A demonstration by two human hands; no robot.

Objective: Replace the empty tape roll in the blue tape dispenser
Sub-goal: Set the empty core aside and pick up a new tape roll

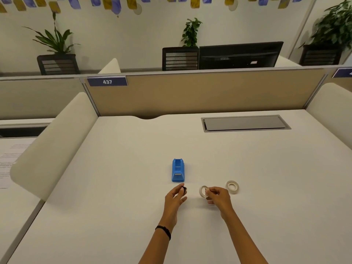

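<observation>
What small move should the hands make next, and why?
Probably bring the small dark hub in the left hand to the tape roll in the right hand and push it into the roll's hole. The blue dispenser sits open and empty; another roll lies aside.

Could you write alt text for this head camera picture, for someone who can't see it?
A person's left hand pinches a small dark hub and the right hand holds a pale tape ring above a white desk. A blue tape dispenser stands just beyond; another tape roll lies to the right.
</observation>
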